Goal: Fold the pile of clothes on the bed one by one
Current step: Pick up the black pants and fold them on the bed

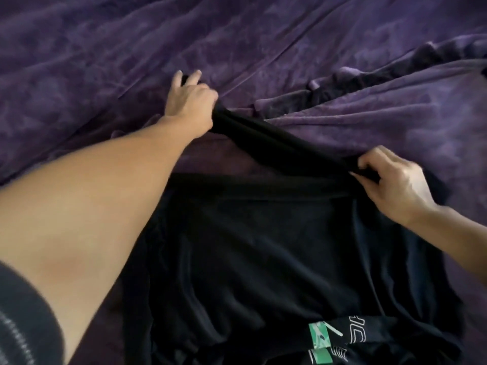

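A black garment [263, 246] lies spread on the bed in front of me, with a green and white print [320, 335] near its lower edge. Its far edge is lifted into a taut black band [279, 143] stretched between both hands. My left hand [188, 104] grips one end of that band at the upper middle, with two fingers sticking out. My right hand [390, 180] pinches the other end at the right, lower and closer to me. My left forearm crosses the lower left of the view.
A rumpled purple blanket [131, 48] covers the bed all around the garment. A ridge of bunched purple blanket [369, 83] runs from the centre toward the upper right. A dark sleeve [23, 320] shows at the bottom left corner.
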`<state>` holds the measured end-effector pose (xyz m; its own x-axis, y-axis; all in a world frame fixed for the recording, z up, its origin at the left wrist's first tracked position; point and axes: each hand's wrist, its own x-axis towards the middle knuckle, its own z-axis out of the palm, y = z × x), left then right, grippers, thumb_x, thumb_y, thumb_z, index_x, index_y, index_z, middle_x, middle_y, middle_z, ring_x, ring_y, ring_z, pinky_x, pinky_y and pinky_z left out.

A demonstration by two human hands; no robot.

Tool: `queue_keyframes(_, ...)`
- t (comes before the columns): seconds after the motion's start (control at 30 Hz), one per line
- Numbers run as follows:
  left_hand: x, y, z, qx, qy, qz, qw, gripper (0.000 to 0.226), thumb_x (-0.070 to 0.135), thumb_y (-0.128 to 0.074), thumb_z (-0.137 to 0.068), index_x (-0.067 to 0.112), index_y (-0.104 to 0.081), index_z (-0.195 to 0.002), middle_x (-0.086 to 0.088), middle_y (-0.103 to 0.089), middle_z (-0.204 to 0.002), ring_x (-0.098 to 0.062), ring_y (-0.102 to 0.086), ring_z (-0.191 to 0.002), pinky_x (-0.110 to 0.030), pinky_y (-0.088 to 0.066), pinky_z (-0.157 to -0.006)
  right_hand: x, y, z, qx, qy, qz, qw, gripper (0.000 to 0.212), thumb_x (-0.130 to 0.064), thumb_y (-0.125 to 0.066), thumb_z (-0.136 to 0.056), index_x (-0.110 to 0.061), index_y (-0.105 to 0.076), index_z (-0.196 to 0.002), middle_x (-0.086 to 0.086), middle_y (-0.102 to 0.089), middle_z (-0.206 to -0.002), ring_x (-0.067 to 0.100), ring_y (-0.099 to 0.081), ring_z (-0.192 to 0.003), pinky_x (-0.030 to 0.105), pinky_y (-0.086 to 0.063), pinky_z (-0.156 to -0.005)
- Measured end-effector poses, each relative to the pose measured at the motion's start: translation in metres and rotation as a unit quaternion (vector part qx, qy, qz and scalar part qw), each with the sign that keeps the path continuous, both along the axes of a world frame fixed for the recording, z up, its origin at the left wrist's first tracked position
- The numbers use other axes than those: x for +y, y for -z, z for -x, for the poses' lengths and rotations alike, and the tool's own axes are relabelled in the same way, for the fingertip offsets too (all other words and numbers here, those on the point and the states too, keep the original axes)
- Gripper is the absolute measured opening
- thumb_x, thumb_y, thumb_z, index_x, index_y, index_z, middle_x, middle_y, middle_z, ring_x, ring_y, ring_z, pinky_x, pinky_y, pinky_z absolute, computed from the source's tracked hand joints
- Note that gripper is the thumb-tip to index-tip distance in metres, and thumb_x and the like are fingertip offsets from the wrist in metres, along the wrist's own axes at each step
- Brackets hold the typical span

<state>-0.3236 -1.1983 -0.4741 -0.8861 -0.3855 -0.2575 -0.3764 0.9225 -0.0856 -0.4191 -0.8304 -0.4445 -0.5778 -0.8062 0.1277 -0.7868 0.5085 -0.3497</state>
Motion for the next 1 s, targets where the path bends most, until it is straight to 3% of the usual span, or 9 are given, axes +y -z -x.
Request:
queue_keyframes(0.07,-0.009,-0.013,-0.017,0.118,-0.005,-0.004,0.993,0.027,0.008,-0.066,-0.071,0.009,-0.059,-0.096,-0.018,-0.064,-0.104,-0.033,-0.049,-0.117,-0.042,-0.021,-0.112,-0.005,-0.002,0.011,-0.002,0.055,0.000,0.998,0.022,-0.007,-0.073,-0.079,-0.007,-0.052,-0.085,0.012,-0.057,-0.080,0.034,-0.057,-0.064,0.037,-0.044,-0.057)
queue_keyframes(0.17,-0.002,-0.038,-0.064,0.219,0.007,-0.001,0.976,0.023,0.009,-0.066,-0.067,0.008,-0.052,-0.085,-0.018,-0.059,-0.085,-0.037,-0.054,-0.088,-0.044,-0.038,-0.077,-0.013,-0.013,0.015,0.008,0.096,0.012,0.995,0.023,-0.005,-0.069,-0.076,-0.009,-0.047,-0.084,0.014,-0.056,-0.083,0.036,-0.055,-0.066,0.041,-0.044,-0.058)
queue_keyframes(0.37,0.072,-0.021,-0.204,0.015,0.079,-0.040,0.996,0.051,0.027,-0.084,-0.056,0.008,-0.055,-0.095,-0.015,-0.057,-0.086,-0.035,-0.059,-0.079,-0.043,-0.046,-0.067,0.054,0.006,-0.031,-0.029,-0.020,-0.144,0.989,0.019,-0.024,-0.068,-0.075,-0.016,-0.053,-0.083,0.003,-0.053,-0.083,0.029,-0.058,-0.077,0.035,-0.046,-0.053)
queue_keyframes(0.47,0.098,-0.009,-0.228,-0.047,0.071,-0.125,0.989,0.038,0.052,-0.064,-0.078,0.015,-0.064,-0.089,-0.006,-0.064,-0.077,-0.029,-0.066,-0.068,-0.036,-0.052,-0.056,0.069,0.011,-0.037,-0.090,-0.039,-0.264,0.960,0.028,-0.050,-0.067,-0.077,-0.023,-0.066,-0.083,-0.004,-0.059,-0.083,0.026,-0.065,-0.073,0.034,-0.052,-0.053)
queue_keyframes(0.57,0.100,-0.017,-0.210,0.191,0.052,-0.107,0.974,0.038,0.041,-0.056,-0.086,0.015,-0.057,-0.059,-0.004,-0.055,-0.059,-0.028,-0.058,-0.051,-0.030,-0.041,-0.041,0.045,-0.006,-0.025,-0.029,0.004,-0.138,0.990,0.039,-0.056,-0.054,-0.082,-0.020,-0.066,-0.074,-0.001,-0.061,-0.076,0.026,-0.064,-0.072,0.033,-0.051,-0.056)
queue_keyframes(0.63,0.088,-0.026,-0.182,0.278,0.040,-0.057,0.958,0.030,0.040,-0.065,-0.082,0.013,-0.059,-0.070,-0.007,-0.056,-0.076,-0.028,-0.058,-0.071,-0.035,-0.043,-0.053,0.023,-0.014,-0.012,0.005,0.043,-0.084,0.996,0.038,-0.052,-0.063,-0.080,-0.016,-0.069,-0.091,0.006,-0.063,-0.091,0.031,-0.060,-0.091,0.041,-0.053,-0.072)
queue_keyframes(0.73,0.062,-0.020,-0.152,0.084,-0.011,-0.063,0.994,0.080,0.055,-0.075,-0.066,0.020,-0.048,-0.132,-0.011,-0.050,-0.131,-0.032,-0.042,-0.124,-0.047,-0.035,-0.101,0.000,-0.013,0.005,-0.076,0.059,-0.261,0.961,0.078,-0.053,-0.078,-0.069,-0.023,-0.049,-0.135,0.010,-0.053,-0.130,0.034,-0.046,-0.123,0.049,-0.038,-0.100)
queue_keyframes(0.8,0.056,-0.010,-0.149,-0.084,-0.034,-0.062,0.994,0.096,0.057,-0.075,-0.066,0.025,-0.031,-0.145,-0.012,-0.046,-0.140,-0.029,-0.035,-0.135,-0.047,-0.017,-0.115,0.002,-0.007,0.009,-0.107,0.057,-0.386,0.914,0.083,-0.054,-0.077,-0.069,-0.024,-0.042,-0.139,0.011,-0.057,-0.129,0.034,-0.051,-0.121,0.046,-0.037,-0.101)
queue_keyframes(1.0,0.077,-0.031,-0.180,-0.031,-0.076,-0.051,0.995,0.026,0.035,-0.069,-0.082,0.015,-0.058,-0.095,-0.015,-0.065,-0.091,-0.038,-0.061,-0.092,-0.038,-0.039,-0.071,0.050,-0.018,-0.019,-0.023,0.077,-0.218,0.973,0.037,-0.036,-0.073,-0.082,-0.012,-0.045,-0.087,0.019,-0.064,-0.078,0.040,-0.063,-0.073,0.035,-0.036,-0.057)
